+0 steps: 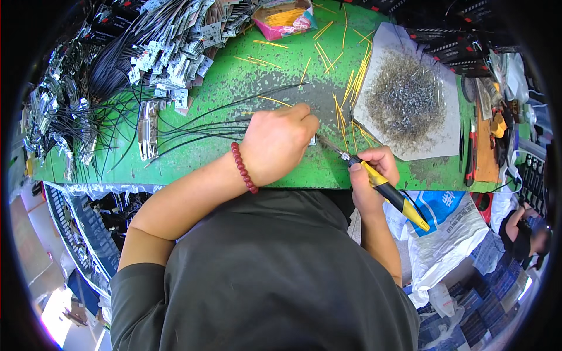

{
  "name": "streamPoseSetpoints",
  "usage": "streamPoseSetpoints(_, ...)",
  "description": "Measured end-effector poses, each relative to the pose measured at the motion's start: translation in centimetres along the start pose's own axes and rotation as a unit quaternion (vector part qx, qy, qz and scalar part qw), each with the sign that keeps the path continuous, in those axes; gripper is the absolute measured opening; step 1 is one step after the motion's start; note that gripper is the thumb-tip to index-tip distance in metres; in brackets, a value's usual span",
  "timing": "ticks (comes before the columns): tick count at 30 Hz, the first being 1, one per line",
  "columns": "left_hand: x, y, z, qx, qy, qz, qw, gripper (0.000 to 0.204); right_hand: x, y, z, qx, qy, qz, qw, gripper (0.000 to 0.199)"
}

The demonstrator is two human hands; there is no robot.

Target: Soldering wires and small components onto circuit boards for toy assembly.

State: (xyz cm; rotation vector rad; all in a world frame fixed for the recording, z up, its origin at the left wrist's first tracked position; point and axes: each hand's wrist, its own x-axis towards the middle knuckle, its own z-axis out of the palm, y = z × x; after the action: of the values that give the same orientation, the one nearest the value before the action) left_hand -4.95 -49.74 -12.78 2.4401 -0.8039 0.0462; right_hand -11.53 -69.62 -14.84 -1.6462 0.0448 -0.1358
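Note:
My right hand is wrapped round a yellow and black soldering iron. Its metal tip points left and meets the fingertips of my left hand. That left hand, with a red bead bracelet above it, is closed in a pinch. A small pale piece shows just under its fingers, but most of what it grips is hidden. Thin black wires run from the left up to the left hand and partly vanish behind it. Their other ends lead toward a small stack of silvery metal parts.
Piles of metal parts with black leads crowd the green worktop at the left. Thin yellow sticks lie scattered; more fill a pink box. Dark bits cover a white sheet. Tools, including red-handled pliers, lie right.

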Motion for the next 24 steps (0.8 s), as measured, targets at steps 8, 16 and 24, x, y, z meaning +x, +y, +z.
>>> streamPoseSetpoints(8, 0.0, 0.0, 0.0, 0.003, 0.004, 0.001, 1.0, 0.011, -0.6, 1.2, -0.4, 0.069, 0.047, -0.031, 0.996, 0.023)
streamPoseSetpoints(16, 0.0, 0.1, 0.0, 0.01, 0.0, -0.005, 1.0, 0.01, -0.6, 1.1, -0.4, 0.084, 0.044, -0.043, 0.995, 0.025)
streamPoseSetpoints(24, 0.0, 0.1, 0.0, 0.013, -0.007, -0.015, 1.0, 0.008, -0.7, 1.1, -0.4, 0.081, 0.044, -0.045, 0.995, 0.027)
